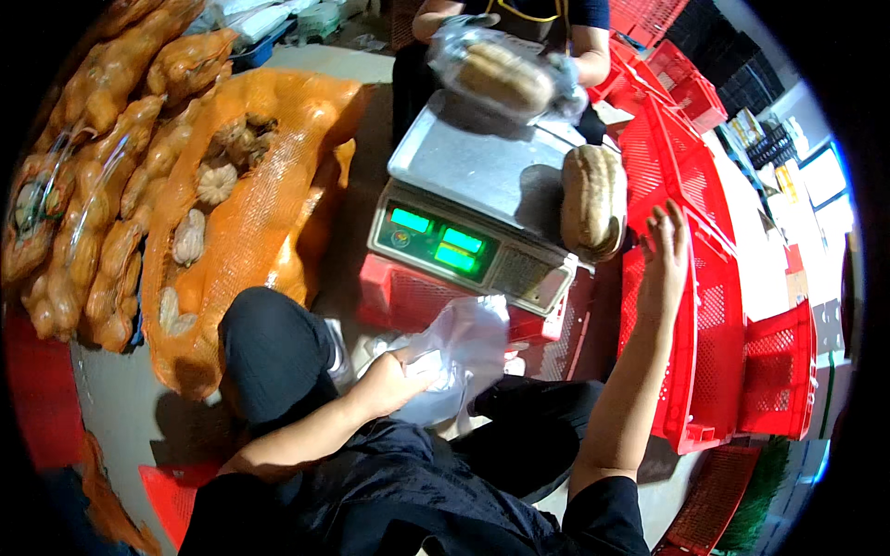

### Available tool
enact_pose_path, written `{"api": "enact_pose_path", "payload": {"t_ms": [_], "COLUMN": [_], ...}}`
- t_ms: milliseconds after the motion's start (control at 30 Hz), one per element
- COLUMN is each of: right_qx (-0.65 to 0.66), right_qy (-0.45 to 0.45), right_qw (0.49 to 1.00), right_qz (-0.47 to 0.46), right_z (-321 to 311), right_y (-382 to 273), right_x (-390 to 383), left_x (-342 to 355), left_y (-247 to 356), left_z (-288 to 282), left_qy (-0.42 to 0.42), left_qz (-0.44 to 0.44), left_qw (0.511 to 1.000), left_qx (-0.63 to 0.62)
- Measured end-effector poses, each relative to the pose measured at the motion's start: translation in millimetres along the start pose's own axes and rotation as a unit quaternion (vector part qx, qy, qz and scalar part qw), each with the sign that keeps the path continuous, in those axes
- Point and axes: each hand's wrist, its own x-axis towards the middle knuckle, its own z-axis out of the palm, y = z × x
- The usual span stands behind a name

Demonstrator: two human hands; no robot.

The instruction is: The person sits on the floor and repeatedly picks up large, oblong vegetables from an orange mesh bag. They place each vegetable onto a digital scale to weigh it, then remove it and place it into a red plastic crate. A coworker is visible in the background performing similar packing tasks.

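Observation:
My left hand (394,382) is closed on a clear plastic bag (464,347), which hangs loosely over my lap. My right hand (663,250) is raised at the right with its fingers apart and nothing in them. Just left of it is a tan, ribbed, long squash (593,199) at the scale's right edge; I cannot tell whether it rests there or is in the air. The digital scale (464,167) has a metal pan and lit green displays. Above the far end of the pan, a co-worker's gloved hands (565,74) hold another squash in a clear bag (501,79).
Under the scale is a red crate (417,296). Red plastic crates (705,343) stand along my right side. To my left lies an open orange mesh sack (260,204) with several squashes in it, beside filled orange mesh sacks (102,185). The co-worker sits opposite me.

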Motion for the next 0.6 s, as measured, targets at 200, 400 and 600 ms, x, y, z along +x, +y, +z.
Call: {"api": "enact_pose_path", "payload": {"t_ms": [200, 400, 600], "right_qx": [0.017, 0.049, 0.013], "right_qy": [0.036, 0.079, 0.04], "right_qw": [0.999, 0.995, 0.997], "right_qz": [-0.006, 0.034, 0.065], "right_z": [-17, -41, -58], "right_y": [24, 36, 47], "right_x": [-17, -23, -38], "left_x": [-13, -16, -16], "left_y": [-2, -10, -2], "left_z": [-4, 6, 10], "left_qy": [-0.041, -0.116, -0.163], "left_qz": [-0.015, -0.018, 0.018], "left_qw": [0.999, 0.991, 0.977], "left_qx": [0.018, 0.069, 0.138]}}
